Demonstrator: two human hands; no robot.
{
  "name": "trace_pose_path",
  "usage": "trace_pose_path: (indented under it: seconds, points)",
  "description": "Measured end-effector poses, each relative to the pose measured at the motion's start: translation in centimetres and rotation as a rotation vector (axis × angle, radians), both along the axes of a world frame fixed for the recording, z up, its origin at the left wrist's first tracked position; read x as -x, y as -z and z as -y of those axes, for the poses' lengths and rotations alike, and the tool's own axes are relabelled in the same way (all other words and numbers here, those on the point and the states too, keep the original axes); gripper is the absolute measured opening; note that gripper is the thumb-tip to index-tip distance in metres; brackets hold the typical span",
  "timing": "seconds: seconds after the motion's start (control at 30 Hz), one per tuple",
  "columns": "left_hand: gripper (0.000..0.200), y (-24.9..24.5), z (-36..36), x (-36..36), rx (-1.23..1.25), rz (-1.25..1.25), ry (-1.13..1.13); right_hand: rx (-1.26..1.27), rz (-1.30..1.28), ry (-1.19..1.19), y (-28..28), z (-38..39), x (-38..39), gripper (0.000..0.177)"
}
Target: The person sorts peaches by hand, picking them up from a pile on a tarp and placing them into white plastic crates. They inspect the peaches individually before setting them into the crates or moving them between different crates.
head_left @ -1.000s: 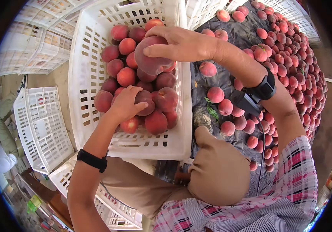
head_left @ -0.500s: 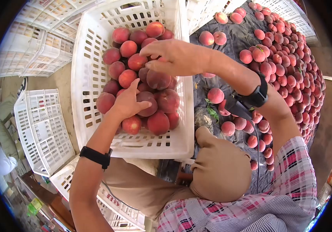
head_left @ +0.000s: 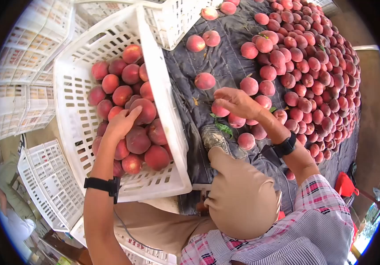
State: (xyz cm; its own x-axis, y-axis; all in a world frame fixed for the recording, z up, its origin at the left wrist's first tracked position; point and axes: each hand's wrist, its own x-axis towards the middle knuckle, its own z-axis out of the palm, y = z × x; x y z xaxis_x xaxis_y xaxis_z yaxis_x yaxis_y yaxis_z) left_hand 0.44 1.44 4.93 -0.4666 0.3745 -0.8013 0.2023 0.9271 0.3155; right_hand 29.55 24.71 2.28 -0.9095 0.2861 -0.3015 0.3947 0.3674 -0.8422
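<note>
- Peach (head_left: 218,110): round, no clear long axis; on the tabletop (head_left: 190,84), at the edge of the pile (head_left: 313,66).
- Right hand (head_left: 236,100) curls over it; firm grip cannot be told.
- Left hand (head_left: 121,124) lies spread, apart, on about twenty peaches (head_left: 137,140) in one crate (head_left: 72,119).
- Pile: too many to count.

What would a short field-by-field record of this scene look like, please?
Setting: white crate beside a dark cloth
Left hand: left hand lies open on the crate peaches
Right hand: right hand curls over a loose peach on the cloth; grip unclear
Supply: peach pile heaped on the cloth's far side
Surroundings: empty crates stacked to the left
</note>
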Motion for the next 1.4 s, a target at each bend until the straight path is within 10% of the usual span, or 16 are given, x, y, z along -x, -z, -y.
trace_pose_path:
  seconds: [0.37, 0.5, 0.7, 0.87, 1.03, 1.1, 1.17, 1.4]
  points:
    - [0.07, 1.0, 1.3, -1.6, -0.313, 0.445, -0.371, -0.318, 0.348, 0.039, 7.2, -1.3, -8.0, 0.03]
    - [0.067, 2.7, 2.9, -1.4, -0.352, 0.356, -0.306, -0.449, 0.07, 0.358, 8.3, -3.0, -9.9, 0.026]
    - [0.064, 3.0, 3.6, -1.7, -0.438, 0.29, -0.326, -0.804, 0.425, 0.764, 9.3, -9.7, -13.4, 0.041]
    - [0.061, 3.3, 4.1, -2.0, -0.595, 0.238, -0.371, -0.453, 0.314, 0.884, 14.6, -12.6, -15.7, 0.076]
    - [0.059, 3.1, 3.0, -3.3, -0.67, 0.326, -0.428, 0.082, 0.201, 0.97, 8.7, -12.5, -13.2, 0.084]
    - [0.056, 1.6, 2.3, -4.2, -0.583, 0.392, -0.507, 0.948, -0.291, 0.889, 5.2, -10.7, -10.8, 0.078]
    - [0.058, 1.8, 2.5, -3.7, -0.608, 0.49, -0.499, 1.104, -0.272, 0.742, 3.9, -10.2, -8.3, 0.066]
    - [0.071, 1.6, 3.1, -4.8, -0.438, 0.144, -0.441, 0.738, -0.336, 0.167, -10.0, -3.8, 8.7, 0.07]
